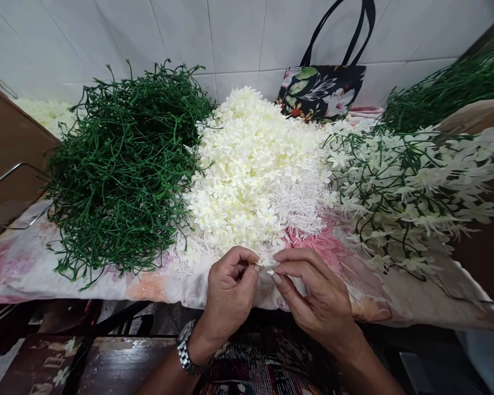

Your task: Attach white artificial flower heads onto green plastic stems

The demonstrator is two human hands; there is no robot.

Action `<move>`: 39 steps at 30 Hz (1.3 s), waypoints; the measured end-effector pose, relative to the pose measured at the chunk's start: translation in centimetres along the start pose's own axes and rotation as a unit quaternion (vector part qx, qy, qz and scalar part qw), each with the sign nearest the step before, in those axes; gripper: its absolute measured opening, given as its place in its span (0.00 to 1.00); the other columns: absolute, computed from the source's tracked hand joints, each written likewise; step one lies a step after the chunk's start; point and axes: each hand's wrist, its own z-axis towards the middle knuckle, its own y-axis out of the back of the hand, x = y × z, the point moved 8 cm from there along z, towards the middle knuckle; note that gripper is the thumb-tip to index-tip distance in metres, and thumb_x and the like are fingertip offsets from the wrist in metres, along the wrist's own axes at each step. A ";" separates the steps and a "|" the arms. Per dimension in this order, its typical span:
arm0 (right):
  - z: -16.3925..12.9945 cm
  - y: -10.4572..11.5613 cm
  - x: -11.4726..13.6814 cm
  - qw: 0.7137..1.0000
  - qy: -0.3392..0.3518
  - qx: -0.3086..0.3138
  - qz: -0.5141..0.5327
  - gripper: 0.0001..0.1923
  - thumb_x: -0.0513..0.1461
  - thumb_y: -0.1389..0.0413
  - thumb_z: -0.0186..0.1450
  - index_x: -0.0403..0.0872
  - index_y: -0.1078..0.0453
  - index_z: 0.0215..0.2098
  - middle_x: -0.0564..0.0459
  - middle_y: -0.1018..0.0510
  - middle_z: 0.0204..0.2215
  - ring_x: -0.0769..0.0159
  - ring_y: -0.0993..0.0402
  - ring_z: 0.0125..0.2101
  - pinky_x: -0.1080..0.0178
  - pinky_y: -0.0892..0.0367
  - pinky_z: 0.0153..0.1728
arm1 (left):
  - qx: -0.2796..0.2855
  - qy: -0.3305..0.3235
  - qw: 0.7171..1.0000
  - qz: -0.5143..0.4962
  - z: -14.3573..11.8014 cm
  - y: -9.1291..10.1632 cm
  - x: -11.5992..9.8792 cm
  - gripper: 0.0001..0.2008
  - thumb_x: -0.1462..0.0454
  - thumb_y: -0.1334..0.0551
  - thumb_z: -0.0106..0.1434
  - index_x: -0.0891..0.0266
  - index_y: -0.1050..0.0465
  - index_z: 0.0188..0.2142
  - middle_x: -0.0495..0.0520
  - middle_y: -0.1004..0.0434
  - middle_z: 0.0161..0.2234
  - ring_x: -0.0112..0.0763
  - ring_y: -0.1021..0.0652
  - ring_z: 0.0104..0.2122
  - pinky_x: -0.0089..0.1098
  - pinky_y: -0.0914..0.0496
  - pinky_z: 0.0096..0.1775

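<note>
The small white flower (270,271) at lower centre is pinched between your left hand (229,291) and right hand (316,296) fingertips. Loosen that pinch and it could drop into the white flower pile (255,170), lost.

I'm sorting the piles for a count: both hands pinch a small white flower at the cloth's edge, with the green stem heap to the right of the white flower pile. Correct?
Not quite. In the head view the green stem heap lies left of the white flower pile. The rest holds: left hand and right hand pinch the small white flower.
</note>
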 end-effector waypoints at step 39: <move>0.1 -0.2 0.8 0.999 -0.010 0.013 -0.043 0.07 0.28 0.49 0.62 0.44 0.34 0.30 0.48 0.27 0.30 0.66 0.28 0.33 0.64 0.30 0.33 | 0.033 -0.201 0.971 0.126 -1.5 -1.0 -3.5 0.08 0.74 0.47 0.59 0.63 0.35 0.28 0.52 0.29 0.26 0.27 0.27 0.28 0.26 0.33 0.32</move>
